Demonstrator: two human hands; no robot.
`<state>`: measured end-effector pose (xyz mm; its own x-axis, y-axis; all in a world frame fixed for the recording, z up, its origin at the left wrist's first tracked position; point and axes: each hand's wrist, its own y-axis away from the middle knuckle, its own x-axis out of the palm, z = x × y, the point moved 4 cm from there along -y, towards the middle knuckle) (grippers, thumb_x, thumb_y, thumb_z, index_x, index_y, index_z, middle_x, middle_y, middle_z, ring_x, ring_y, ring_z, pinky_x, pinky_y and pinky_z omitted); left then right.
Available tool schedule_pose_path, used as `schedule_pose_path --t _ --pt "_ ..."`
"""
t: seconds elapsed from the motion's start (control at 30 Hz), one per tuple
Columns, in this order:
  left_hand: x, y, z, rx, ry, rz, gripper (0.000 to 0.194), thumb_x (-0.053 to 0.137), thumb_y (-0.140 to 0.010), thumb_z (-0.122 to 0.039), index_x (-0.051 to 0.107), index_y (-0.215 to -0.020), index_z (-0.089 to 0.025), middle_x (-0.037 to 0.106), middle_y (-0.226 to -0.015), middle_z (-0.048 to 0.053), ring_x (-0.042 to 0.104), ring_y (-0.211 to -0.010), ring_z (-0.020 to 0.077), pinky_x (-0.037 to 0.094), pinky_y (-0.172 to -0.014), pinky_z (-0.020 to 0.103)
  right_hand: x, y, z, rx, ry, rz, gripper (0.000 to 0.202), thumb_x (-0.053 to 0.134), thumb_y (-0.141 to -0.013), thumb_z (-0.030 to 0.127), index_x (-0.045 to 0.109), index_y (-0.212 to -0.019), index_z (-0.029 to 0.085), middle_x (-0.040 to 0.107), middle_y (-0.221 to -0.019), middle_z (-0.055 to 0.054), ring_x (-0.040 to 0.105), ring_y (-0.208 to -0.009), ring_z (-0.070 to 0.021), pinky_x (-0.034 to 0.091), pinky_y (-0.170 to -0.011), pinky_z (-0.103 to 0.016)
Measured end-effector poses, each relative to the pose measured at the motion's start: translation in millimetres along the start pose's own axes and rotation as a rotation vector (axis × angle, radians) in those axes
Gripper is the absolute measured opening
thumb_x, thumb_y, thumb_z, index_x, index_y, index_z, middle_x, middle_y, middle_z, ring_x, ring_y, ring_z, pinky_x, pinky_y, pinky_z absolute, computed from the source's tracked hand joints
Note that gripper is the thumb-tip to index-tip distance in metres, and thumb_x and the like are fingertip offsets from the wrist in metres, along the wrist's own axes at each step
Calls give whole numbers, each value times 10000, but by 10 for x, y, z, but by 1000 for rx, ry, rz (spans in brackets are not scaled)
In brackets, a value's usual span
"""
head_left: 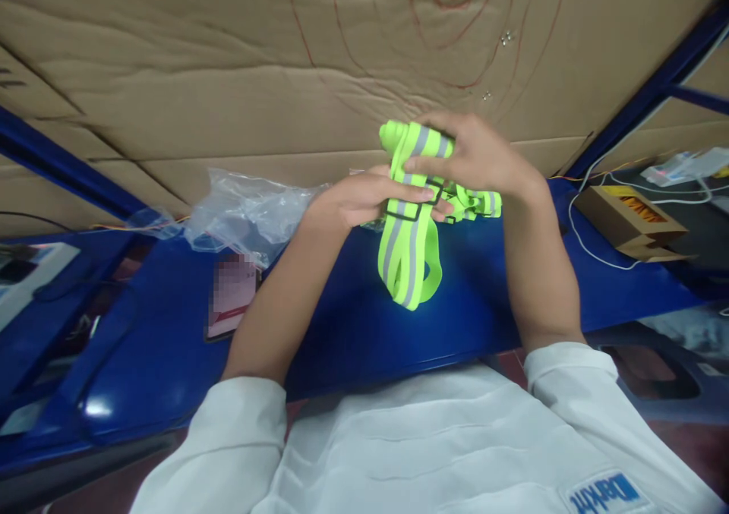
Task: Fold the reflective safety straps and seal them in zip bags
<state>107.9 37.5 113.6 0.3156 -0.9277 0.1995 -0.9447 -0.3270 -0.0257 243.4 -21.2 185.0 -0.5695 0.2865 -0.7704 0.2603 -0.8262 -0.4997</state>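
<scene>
A neon yellow-green reflective strap [403,260] with grey stripes and black buckles is held up in front of me, above the blue table. Its lower part hangs down in loops, and its upper part is folded over. My left hand [373,195] grips the strap at the buckles, thumb across the front. The upper fold is in my right hand [470,153], with thumb and fingers closed around it. Behind my hands, more neon strap [484,204] of the same kind lies bunched near the back of the table; whether it joins the held one I cannot tell.
Clear plastic bags [244,210] lie at the back left, beside a phone-like flat item [232,297]. An open cardboard box [632,222] and a white cable stand at the right. A cardboard wall [228,104] with red drawn rings closes off the back of the blue table [353,332].
</scene>
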Motion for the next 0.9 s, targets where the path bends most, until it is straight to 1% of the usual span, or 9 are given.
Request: schedule_pose_path --t 0.07,0.17,0.3,0.4,0.53,0.63,0.77,0.83,0.9 --pt "7 -11 24 5 26 -10 375 901 -783 -253 726 -1086 -120 797 -972 125 787 -942 281 639 -938 453 -72 18 -6 56 -54 -35 301 776 -899 502 739 -1022 230 732 -969 -31 612 -847 -223 482 -766 -351" --pt "46 15 -32 96 -96 -1 430 967 -721 -317 736 -1025 -117 777 -959 100 768 -860 231 648 -879 386 -111 48 -29 178 -219 -53 337 785 -878 575 733 -885 242 729 -863 -21 628 -839 -228 502 -751 -345" --pt "74 90 -152 165 -294 4 458 984 -691 -357 749 -1015 -136 781 -970 90 764 -874 223 635 -886 349 -40 74 -32 324 -492 -62 355 842 -794 610 741 -916 292 766 -949 -30 674 -913 -267 565 -778 -376" --pt "40 111 -165 150 -365 51 387 950 -726 -361 767 -1003 -162 792 -980 65 776 -915 229 631 -880 328 11 66 -7 346 -637 -98 347 842 -782 596 749 -932 298 774 -1002 -28 694 -895 -252 583 -813 -377" --pt "22 114 -128 113 -374 115 394 943 -719 -343 799 -1047 -178 804 -1040 94 787 -954 287 644 -898 401 99 15 -47 378 -781 -61 347 893 -745 488 738 -923 233 780 -970 -32 715 -895 -235 597 -868 -378" --pt "25 141 -165 143 -335 57 442 976 -672 -351 799 -1034 -169 799 -1030 124 786 -956 341 639 -923 474 230 -55 -162 404 -876 7 323 850 -770 491 715 -909 233 786 -1006 -48 734 -960 -265 612 -884 -402" --pt "-18 180 -225 192 -328 -24 473 980 -677 -386 774 -1036 -157 794 -1020 137 775 -981 347 626 -945 481 334 -149 -357 307 -784 -36 337 778 -845 562 703 -981 263 766 -1045 -35 713 -977 -240 603 -872 -391" --pt "-46 168 -216 201 -359 -23 458 964 -702 -398 768 -1046 -167 797 -1024 129 768 -993 324 625 -935 440 281 -155 -405 218 -673 -116 331 779 -872 554 711 -1000 256 754 -1038 -13 685 -973 -199 573 -916 -354" --pt "-68 134 -184 204 -385 -25 445 948 -719 -411 765 -1049 -175 798 -1031 123 762 -990 309 623 -917 412 202 -123 -391 157 -557 -130 352 697 -937 598 730 -969 249 760 -1032 -6 674 -1000 -190 538 -972 -344"
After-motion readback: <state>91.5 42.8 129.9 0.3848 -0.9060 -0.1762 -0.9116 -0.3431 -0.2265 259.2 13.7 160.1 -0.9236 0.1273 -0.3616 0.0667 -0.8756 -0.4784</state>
